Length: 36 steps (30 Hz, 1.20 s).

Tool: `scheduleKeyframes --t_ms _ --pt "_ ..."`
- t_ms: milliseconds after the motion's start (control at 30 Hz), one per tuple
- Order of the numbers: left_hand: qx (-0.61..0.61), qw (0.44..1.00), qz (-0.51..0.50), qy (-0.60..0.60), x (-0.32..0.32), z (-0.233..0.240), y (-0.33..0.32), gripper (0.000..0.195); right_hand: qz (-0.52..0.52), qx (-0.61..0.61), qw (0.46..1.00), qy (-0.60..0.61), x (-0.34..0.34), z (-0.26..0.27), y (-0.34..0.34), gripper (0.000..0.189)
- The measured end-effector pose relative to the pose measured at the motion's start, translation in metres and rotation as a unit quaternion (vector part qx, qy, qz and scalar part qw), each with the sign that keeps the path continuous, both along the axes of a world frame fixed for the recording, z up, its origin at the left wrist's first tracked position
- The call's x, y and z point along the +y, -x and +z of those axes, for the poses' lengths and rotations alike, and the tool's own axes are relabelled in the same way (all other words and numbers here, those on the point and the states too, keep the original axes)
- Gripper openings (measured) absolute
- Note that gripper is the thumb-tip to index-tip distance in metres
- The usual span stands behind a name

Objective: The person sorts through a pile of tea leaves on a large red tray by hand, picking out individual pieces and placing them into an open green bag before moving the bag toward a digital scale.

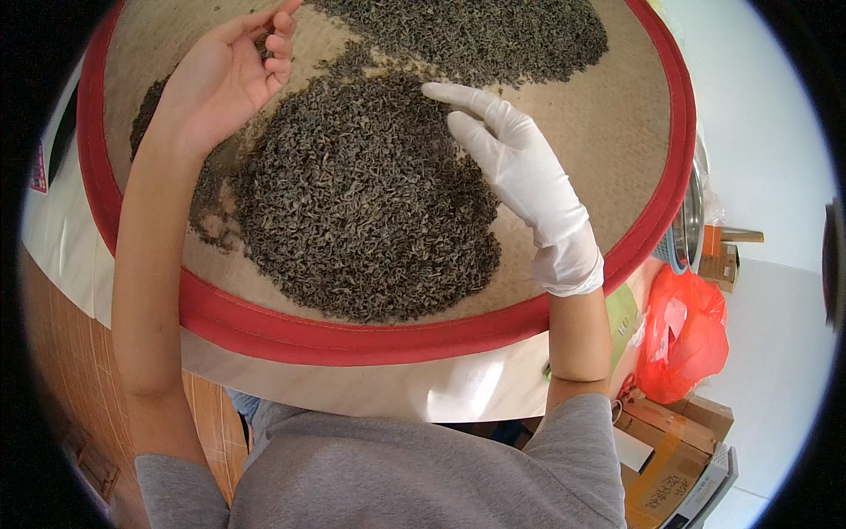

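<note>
A big heap of dark, curled dried leaves, apparently tea [370,198], lies on a round tan tray with a red fabric rim [363,344]. My bare left hand [231,73] is palm up at the heap's upper left, its fingers partly curled; a little dark material shows behind the fingers, and I cannot tell whether it is held. My right hand [509,139], in a white glove, is at the heap's upper right edge with fingers extended and nothing visibly gripped. Another leaf pile [489,40] spreads across the top, and a smaller dark pile [149,116] is partly hidden behind my left forearm.
The tray rests on a pale marble-patterned table [317,383]. To the right are a metal basin [694,218], a red plastic bag [687,337], cardboard boxes [661,463] bearing writing, and a white wall [767,132]. Wood-look floor [73,370] shows at the lower left.
</note>
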State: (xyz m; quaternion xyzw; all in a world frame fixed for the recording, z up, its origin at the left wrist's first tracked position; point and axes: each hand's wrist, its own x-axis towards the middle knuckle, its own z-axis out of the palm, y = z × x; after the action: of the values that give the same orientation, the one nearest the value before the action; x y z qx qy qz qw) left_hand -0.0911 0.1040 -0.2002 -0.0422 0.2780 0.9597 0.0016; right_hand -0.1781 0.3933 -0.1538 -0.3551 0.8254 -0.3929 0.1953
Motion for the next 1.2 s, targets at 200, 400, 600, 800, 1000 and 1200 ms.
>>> scheduleKeyframes --t_ms 200,400,600,800,1000,1200 --pt "-0.006 1.000 0.010 0.027 -0.001 -0.002 0.000 0.035 0.045 -0.033 0.993 -0.106 0.007 0.007 0.001 0.021" --pt "-0.022 0.999 0.014 0.019 0.001 -0.001 0.001 0.036 0.089 0.115 0.989 0.003 0.002 -0.019 -0.009 0.018" --pt "-0.016 0.999 0.015 0.023 -0.003 -0.005 0.000 0.035 0.036 0.045 0.980 -0.189 0.005 0.008 -0.001 0.016" --pt "-0.033 0.999 0.012 0.037 0.001 -0.004 0.002 0.033 0.168 0.227 0.953 -0.110 0.002 -0.020 -0.015 0.019" --pt "0.003 0.998 0.010 0.060 0.006 -0.005 0.003 0.034 0.171 0.234 0.950 -0.119 -0.003 -0.023 -0.021 0.013" --pt "-0.009 0.998 0.012 0.054 0.007 -0.004 0.002 0.034 0.007 0.182 0.976 -0.120 0.007 -0.006 0.000 0.015"
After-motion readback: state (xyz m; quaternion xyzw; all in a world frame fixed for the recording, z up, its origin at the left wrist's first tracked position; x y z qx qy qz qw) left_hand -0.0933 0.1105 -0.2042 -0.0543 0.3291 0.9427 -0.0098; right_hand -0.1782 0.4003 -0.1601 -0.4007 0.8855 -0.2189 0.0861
